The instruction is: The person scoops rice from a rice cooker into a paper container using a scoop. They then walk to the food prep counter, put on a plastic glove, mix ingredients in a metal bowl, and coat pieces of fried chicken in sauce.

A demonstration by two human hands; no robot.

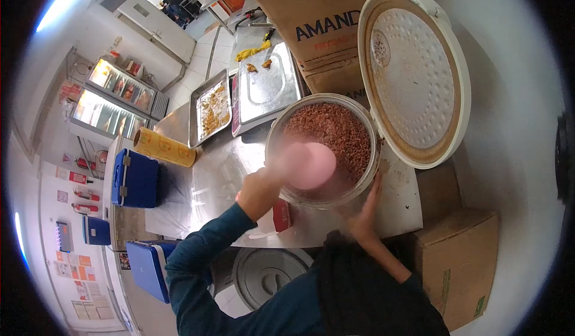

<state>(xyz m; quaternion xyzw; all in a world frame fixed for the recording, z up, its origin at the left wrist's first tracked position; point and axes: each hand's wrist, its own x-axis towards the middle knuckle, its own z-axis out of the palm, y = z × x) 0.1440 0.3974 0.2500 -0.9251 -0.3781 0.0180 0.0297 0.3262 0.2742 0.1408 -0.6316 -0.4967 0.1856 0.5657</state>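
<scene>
My left hand (pixel 261 193) is closed around the handle of a pink rice paddle (pixel 314 166), whose flat blade is over the rice cooker (pixel 274 133). Reddish-brown cooked rice (pixel 329 126) fills much of the pot, and steam blurs the paddle and the near side. Against the cooker's outer wall, at the lower right, lies my right hand (pixel 363 216) with its fingers stretched out. The cooker's round lid (pixel 413 84) stands raised on its right side. Just below my left hand is a small red object (pixel 281 215), partly hidden.
Beyond the cooker sit a scale-like metal platform (pixel 269 87), a tray with food bits (pixel 212 111) and a large cardboard box (pixel 323 30). A yellow wrap roll (pixel 165 146) and blue cooler (pixel 135 179) are leftward. Below are a grey lidded bin (pixel 269 276) and another carton (pixel 458 264).
</scene>
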